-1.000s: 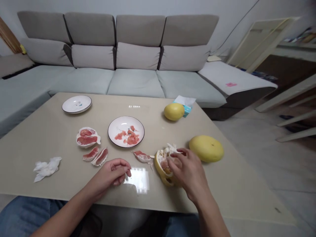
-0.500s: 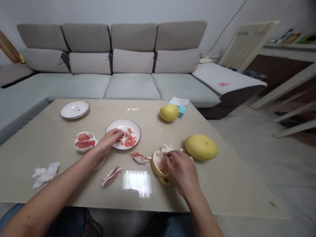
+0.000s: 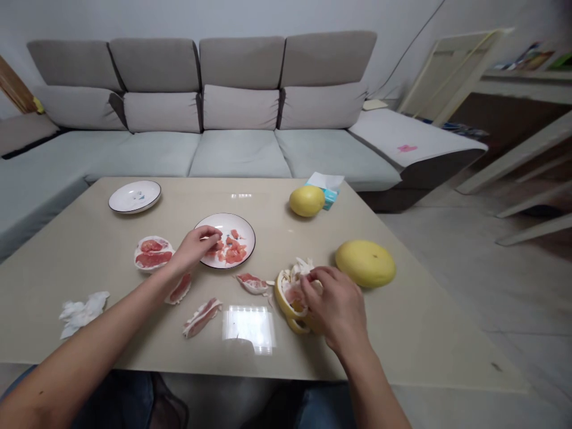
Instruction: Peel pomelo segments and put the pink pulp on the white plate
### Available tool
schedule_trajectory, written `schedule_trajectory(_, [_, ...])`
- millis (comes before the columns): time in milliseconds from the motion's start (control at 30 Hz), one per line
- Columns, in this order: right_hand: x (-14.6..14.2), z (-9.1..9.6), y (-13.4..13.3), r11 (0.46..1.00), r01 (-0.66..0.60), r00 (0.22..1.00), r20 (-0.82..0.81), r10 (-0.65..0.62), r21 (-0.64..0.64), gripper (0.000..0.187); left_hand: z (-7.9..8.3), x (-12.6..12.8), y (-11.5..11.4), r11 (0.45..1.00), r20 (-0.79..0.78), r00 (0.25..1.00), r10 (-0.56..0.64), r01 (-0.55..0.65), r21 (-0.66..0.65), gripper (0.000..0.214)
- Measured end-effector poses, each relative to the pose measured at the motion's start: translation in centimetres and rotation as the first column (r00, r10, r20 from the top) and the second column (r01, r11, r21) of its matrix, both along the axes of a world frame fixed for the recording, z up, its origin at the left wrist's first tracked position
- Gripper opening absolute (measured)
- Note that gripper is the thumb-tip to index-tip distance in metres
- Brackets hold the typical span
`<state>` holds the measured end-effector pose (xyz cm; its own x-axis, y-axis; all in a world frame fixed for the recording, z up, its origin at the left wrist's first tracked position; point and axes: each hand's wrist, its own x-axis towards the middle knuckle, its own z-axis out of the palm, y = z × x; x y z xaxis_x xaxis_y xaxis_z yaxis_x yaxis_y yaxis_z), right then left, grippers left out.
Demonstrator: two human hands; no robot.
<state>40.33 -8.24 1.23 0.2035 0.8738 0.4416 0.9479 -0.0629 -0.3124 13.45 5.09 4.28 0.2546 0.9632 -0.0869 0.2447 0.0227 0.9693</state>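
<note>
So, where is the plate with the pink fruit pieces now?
Head view: the plate sits mid-table, slightly left, its near-left rim under the left hand; an opened segment lies to its left, the half-peeled pomelo nearer on its right.

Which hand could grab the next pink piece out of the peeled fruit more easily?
Probably the right hand: it holds the opened pomelo, fingers at the pieces inside. The left hand is away at the plate of pink pieces.

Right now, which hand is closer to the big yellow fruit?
Right. The right hand holds the half-peeled fruit just beside the big yellow fruit, not touching it. The left hand is farther off, over the plate of pink pieces.
</note>
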Motion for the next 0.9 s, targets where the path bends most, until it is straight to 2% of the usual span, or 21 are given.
schedule_trajectory(67, [0.0,-0.1,0.1,1.000,0.012,1.000,0.015,-0.012,-0.006,0.023,0.4,-0.4,-1.1,0.998,-0.077,0.997,-0.023,0.027,0.056,0.026])
schedule_trajectory(133, [0.1,-0.3,0.1,1.000,0.013,0.998,0.053,-0.012,-0.020,0.015,0.5,-0.8,-2.3,0.993,-0.152,0.987,-0.052,0.068,0.099,0.025])
schedule_trajectory(233, [0.0,-0.3,0.1,1.000,-0.011,0.998,0.064,0.012,-0.012,0.027,0.1,-1.8,-4.3,0.982,-0.262,0.961,-0.089,0.128,0.136,0.022])
schedule_trajectory(300, [-0.2,-0.1,0.0,0.999,-0.033,0.999,0.028,0.032,0.012,0.014,-0.4,-2.8,-5.9,0.975,-0.322,0.937,-0.132,0.182,0.130,0.022])
schedule_trajectory(333, [-0.3,0.0,0.0,0.999,-0.035,0.999,0.011,0.035,0.021,0.012,-0.8,-3.4,-6.7,0.968,-0.362,0.917,-0.166,0.222,0.117,0.025])
schedule_trajectory(400, [-0.5,0.2,0.0,0.999,-0.028,1.000,-0.007,0.029,0.031,0.020,-1.8,-4.5,-8.5,0.936,-0.512,0.824,-0.243,0.337,0.098,0.037])
schedule_trajectory(467, [-0.6,0.1,0.0,0.999,-0.038,0.999,-0.018,0.038,0.039,0.017,-3.0,-5.4,-10.2,0.927,-0.570,0.778,-0.264,0.367,0.071,0.048])
schedule_trajectory(500, [-0.7,0.0,0.1,0.998,-0.051,0.998,-0.023,0.052,0.044,0.018,-3.6,-5.7,-11.0,0.928,-0.579,0.773,-0.259,0.366,0.073,0.051])
schedule_trajectory(600, [-1.0,-0.5,0.2,0.990,-0.128,0.988,-0.083,0.133,0.060,0.043,-5.2,-5.9,-12.6,0.942,-0.536,0.824,-0.182,0.302,0.144,0.049])
schedule_trajectory(667, [-1.7,-0.8,0.1,0.974,-0.220,0.962,-0.153,0.226,0.060,0.041,-5.7,-5.7,-13.0,0.963,-0.505,0.858,-0.096,0.209,0.172,0.037])
schedule_trajectory(800, [-4.6,-0.8,-0.5,0.890,-0.454,0.835,-0.329,0.440,0.037,0.024,-4.7,-5.2,-13.2,0.997,-0.373,0.927,-0.035,0.056,0.047,0.026])
schedule_trajectory(900, [-7.3,-0.8,-1.3,0.818,-0.575,0.705,-0.498,0.505,0.015,0.022,-3.5,-5.1,-13.6,0.999,-0.219,0.976,-0.015,0.003,-0.054,0.028])
